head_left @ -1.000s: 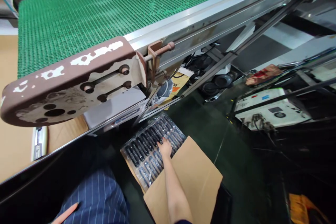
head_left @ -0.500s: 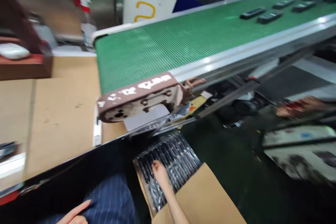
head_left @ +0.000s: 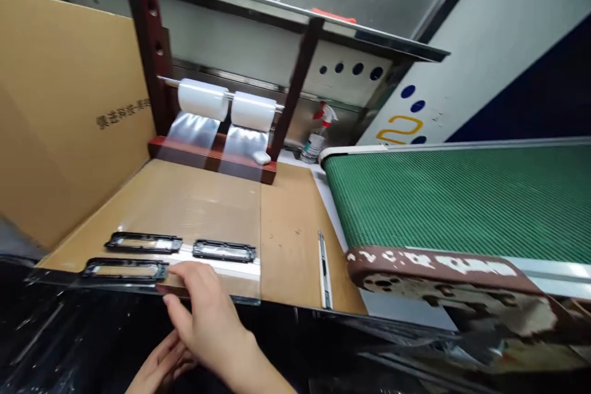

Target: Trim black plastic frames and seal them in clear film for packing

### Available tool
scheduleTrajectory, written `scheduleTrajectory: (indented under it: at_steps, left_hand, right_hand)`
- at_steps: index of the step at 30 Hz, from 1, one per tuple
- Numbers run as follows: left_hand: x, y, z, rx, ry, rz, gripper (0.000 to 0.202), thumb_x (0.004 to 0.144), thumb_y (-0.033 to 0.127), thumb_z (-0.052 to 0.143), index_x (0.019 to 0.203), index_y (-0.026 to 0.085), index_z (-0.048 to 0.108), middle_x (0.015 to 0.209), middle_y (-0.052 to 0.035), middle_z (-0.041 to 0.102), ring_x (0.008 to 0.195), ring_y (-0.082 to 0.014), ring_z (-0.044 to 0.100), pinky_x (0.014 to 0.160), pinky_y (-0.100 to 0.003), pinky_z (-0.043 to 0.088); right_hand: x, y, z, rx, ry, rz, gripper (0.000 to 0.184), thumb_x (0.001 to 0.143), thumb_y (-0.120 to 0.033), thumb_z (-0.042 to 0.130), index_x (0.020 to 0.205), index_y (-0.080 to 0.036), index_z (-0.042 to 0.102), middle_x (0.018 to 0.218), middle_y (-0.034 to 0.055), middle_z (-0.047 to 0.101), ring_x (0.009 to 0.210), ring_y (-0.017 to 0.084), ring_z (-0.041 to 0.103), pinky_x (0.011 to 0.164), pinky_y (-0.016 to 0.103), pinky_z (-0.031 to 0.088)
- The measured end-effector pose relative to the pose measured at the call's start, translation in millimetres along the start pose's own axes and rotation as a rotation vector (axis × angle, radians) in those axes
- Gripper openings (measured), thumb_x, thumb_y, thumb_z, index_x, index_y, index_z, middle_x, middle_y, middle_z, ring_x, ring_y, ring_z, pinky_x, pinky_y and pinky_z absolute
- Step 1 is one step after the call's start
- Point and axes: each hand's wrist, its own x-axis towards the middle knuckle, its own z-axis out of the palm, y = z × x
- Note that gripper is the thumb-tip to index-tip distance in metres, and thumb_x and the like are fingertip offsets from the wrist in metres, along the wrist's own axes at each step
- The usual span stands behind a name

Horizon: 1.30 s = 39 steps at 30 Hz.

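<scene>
My right hand is over the front edge of the table, thumb and index finger apart. Its index fingertip is beside the right end of a narrow black plastic frame lying along that edge; whether they touch I cannot tell. Two similar pieces lie close by: a black frame just behind, and another frame to the right. My left hand is lower down, in front of the table edge, partly hidden by the right. Its visible fingers are loosely stretched, with nothing seen in them.
Two rolls of clear film hang on a dark red stand behind the work surface. A cardboard sheet stands at left. On the right are a spray bottle, a white-handled cutter and a green conveyor belt.
The view has swung left from the conveyor to the tabletop. My right hand has left the tray of black parts below and come up to the table edge, beside my left hand.
</scene>
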Motion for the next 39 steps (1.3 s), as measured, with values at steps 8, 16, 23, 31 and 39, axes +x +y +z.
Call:
scheduleTrajectory:
  at_steps: [8, 16, 23, 31, 39]
  left_hand:
    - [-2, 49, -39.9, -0.075, 0.197, 0.274, 0.045, 0.071, 0.051, 0.079, 0.100, 0.018, 0.073, 0.086, -0.0064, 0.076, 0.091, -0.0230, 0.068, 0.091, -0.030, 0.052]
    - [-4, 75, -29.5, -0.214, 0.274, 0.380, 0.043, 0.054, 0.048, 0.090, 0.086, 0.023, 0.074, 0.086, 0.0002, 0.078, 0.085, -0.0190, 0.071, 0.081, -0.019, 0.056]
    - [-6, 60, -33.3, -0.272, 0.280, 0.399, 0.044, 0.052, 0.044, 0.092, 0.088, 0.027, 0.074, 0.090, 0.0012, 0.079, 0.086, -0.0173, 0.071, 0.078, -0.014, 0.055]
    - [-17, 61, -50.2, -0.318, 0.290, 0.394, 0.050, 0.058, 0.044, 0.089, 0.103, 0.028, 0.074, 0.103, -0.0009, 0.079, 0.090, -0.0178, 0.072, 0.083, -0.018, 0.056]
    - [-30, 72, -32.0, -0.357, 0.310, 0.398, 0.058, 0.047, 0.047, 0.093, 0.098, 0.029, 0.076, 0.097, 0.0000, 0.080, 0.080, -0.0201, 0.074, 0.075, -0.020, 0.059]
  right_hand:
    - [39, 5, 5, 0.027, -0.094, 0.100, 0.034, 0.080, -0.008, 0.065, 0.112, -0.018, 0.059, 0.105, 0.0074, 0.066, 0.103, 0.022, 0.062, 0.091, 0.038, 0.052]
    - [17, -10, -7, 0.191, -0.142, 0.306, 0.027, 0.076, -0.013, 0.067, 0.099, -0.022, 0.058, 0.092, 0.0004, 0.062, 0.081, 0.016, 0.059, 0.074, 0.028, 0.051]
    - [-19, -18, -4, 0.172, -0.126, 0.416, 0.030, 0.069, -0.007, 0.067, 0.093, -0.022, 0.058, 0.087, -0.0010, 0.061, 0.076, 0.015, 0.055, 0.075, 0.027, 0.048]
    - [-58, 6, 22, 0.237, 0.079, 0.292, 0.036, 0.065, -0.004, 0.064, 0.093, -0.025, 0.058, 0.085, -0.0026, 0.062, 0.073, 0.013, 0.055, 0.068, 0.021, 0.047]
    - [-76, 18, 45, 0.325, 0.219, 0.210, 0.038, 0.063, -0.002, 0.062, 0.092, -0.026, 0.057, 0.090, -0.0033, 0.063, 0.078, 0.013, 0.057, 0.072, 0.021, 0.047]
